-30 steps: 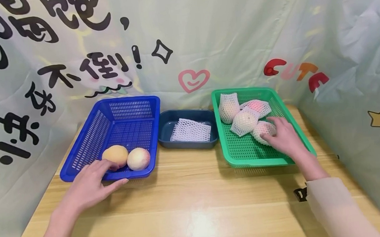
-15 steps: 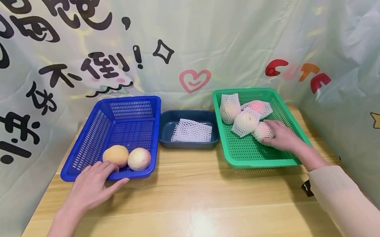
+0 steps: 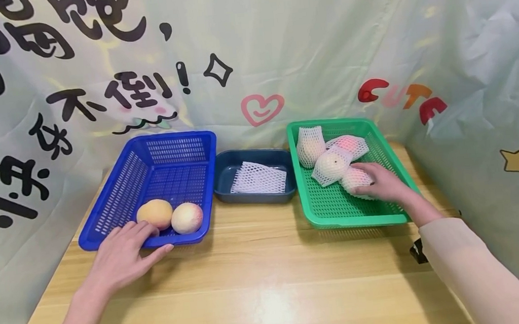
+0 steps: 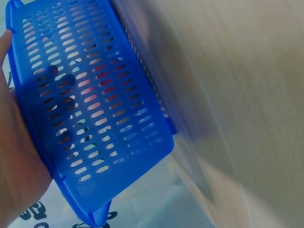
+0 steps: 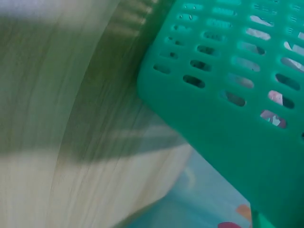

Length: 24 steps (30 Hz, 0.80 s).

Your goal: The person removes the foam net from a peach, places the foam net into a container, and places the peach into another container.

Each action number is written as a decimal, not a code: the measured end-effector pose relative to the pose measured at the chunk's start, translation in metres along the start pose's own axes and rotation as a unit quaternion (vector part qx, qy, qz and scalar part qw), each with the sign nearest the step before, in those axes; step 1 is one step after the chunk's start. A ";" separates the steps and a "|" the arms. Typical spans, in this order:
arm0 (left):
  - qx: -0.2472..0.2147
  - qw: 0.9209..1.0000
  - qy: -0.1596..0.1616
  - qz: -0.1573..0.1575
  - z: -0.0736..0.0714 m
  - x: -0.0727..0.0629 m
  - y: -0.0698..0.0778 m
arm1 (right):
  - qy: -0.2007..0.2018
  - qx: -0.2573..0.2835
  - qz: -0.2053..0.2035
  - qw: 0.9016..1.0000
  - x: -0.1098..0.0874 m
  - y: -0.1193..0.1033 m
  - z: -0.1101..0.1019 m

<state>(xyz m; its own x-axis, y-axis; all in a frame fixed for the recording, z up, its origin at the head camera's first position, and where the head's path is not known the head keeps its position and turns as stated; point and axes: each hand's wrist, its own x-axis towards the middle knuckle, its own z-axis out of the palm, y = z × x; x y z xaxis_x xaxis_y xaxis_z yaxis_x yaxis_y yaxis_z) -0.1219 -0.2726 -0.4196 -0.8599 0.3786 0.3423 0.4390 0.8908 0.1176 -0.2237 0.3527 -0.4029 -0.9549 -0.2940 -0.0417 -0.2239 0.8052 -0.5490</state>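
My left hand (image 3: pixel 122 256) rests over the front rim of the blue basket (image 3: pixel 83 242), fingers inside beside a yellow peach (image 3: pixel 155 214) and thumb out in front. Right of that fruit lies a pale peach with a pink blush (image 3: pixel 187 218). In the green basket (image 3: pixel 360 221), my right hand (image 3: pixel 382 184) grips a peach in a white foam net (image 3: pixel 354 179), thumb on the near side. Several other netted fruits, among them a speckled one (image 3: pixel 333 166), lie just behind it. Both wrist views mostly show basket walls; the right hand is out of its own.
Between the baskets stands a dark blue tray (image 3: pixel 256 198) with flat white foam nets (image 3: pixel 258 178) in it. All three containers are on a wooden table (image 3: pixel 250 279), against a printed cloth backdrop (image 3: pixel 315 51).
My right hand has closed round the netted peach, and both have shifted slightly left. The left hand stays at the blue basket's rim.
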 end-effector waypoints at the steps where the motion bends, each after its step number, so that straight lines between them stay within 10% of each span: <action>1: 0.000 1.000 0.001 0.000 0.000 0.000 0.000 | 0.000 0.005 -0.003 1.000 0.000 -0.001 0.000; 24: -0.006 1.000 0.008 -0.004 0.000 -0.001 0.000 | 0.033 0.014 0.034 0.999 -0.005 -0.009 -0.001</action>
<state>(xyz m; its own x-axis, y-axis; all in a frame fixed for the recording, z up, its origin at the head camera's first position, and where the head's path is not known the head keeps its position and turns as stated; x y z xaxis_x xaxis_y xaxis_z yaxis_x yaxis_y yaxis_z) -0.1209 -0.2727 -0.4202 -0.8591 0.3675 0.3562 0.4354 0.8906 0.1314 -0.2171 0.3478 -0.3969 -0.9788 -0.2031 -0.0251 -0.1529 0.8071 -0.5703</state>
